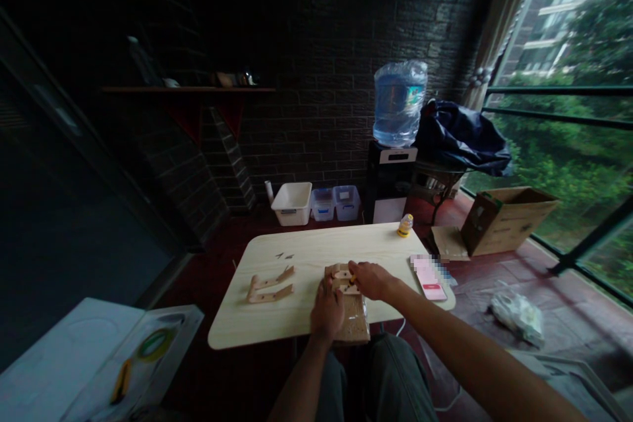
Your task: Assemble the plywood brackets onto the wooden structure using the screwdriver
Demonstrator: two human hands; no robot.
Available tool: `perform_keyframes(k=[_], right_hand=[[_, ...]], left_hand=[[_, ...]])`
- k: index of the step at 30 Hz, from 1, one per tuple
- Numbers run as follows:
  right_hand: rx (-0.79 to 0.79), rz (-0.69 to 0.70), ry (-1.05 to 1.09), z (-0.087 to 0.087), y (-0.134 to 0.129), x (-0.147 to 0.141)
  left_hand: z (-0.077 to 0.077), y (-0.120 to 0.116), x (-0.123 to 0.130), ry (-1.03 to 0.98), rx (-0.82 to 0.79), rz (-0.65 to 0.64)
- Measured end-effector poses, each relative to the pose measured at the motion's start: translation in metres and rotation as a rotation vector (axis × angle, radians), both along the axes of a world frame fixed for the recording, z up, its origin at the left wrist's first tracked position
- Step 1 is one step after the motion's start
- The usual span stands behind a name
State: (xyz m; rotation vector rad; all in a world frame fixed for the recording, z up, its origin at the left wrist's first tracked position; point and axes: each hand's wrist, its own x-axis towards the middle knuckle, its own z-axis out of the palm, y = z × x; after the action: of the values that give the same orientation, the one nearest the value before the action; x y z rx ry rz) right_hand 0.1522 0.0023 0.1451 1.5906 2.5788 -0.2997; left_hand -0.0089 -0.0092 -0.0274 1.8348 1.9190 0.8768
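Near the front of the table, a light wooden piece [342,274] with a dark hole lies on a taped cardboard box [354,324]. My left hand [327,311] grips the piece at its left side, thumb and fingers bent around its edge. In my right hand [372,280] is a small yellow-and-black tool [352,281], its end pointing down and left at the wood; the closed fingers cover much of it, so its exact kind is unclear. To the left lies a separate bracket-like wooden assembly [270,292] with holes. Small dark bits [284,256], too small to name, lie behind it.
A yellow-capped container [405,225] stands at the table's [232,323] far right corner, with a phone [429,278] nearer me. An open white case [163,343] sits low at left. Bins [291,204], a water dispenser [390,178] and a carton [504,221] stand beyond.
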Motion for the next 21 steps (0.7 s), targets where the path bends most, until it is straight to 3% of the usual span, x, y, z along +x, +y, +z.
perform_keyframes(k=[4, 14, 17, 21], right_hand=[[-0.005, 0.027, -0.011, 0.002, 0.001, 0.001], [-0.016, -0.176, 0.037, -0.011, 0.008, -0.004], [-0.016, -0.137, 0.054, -0.008, 0.007, 0.001], [0.004, 0.013, 0.058, 0.000, 0.006, 0.004]], left_hand=[[0.002, 0.000, 0.000, -0.005, -0.005, -0.015], [-0.001, 0.002, -0.001, -0.008, 0.032, -0.057], [-0.002, 0.002, 0.000, -0.011, 0.036, -0.044], [0.000, 0.001, 0.001, -0.004, 0.030, -0.025]])
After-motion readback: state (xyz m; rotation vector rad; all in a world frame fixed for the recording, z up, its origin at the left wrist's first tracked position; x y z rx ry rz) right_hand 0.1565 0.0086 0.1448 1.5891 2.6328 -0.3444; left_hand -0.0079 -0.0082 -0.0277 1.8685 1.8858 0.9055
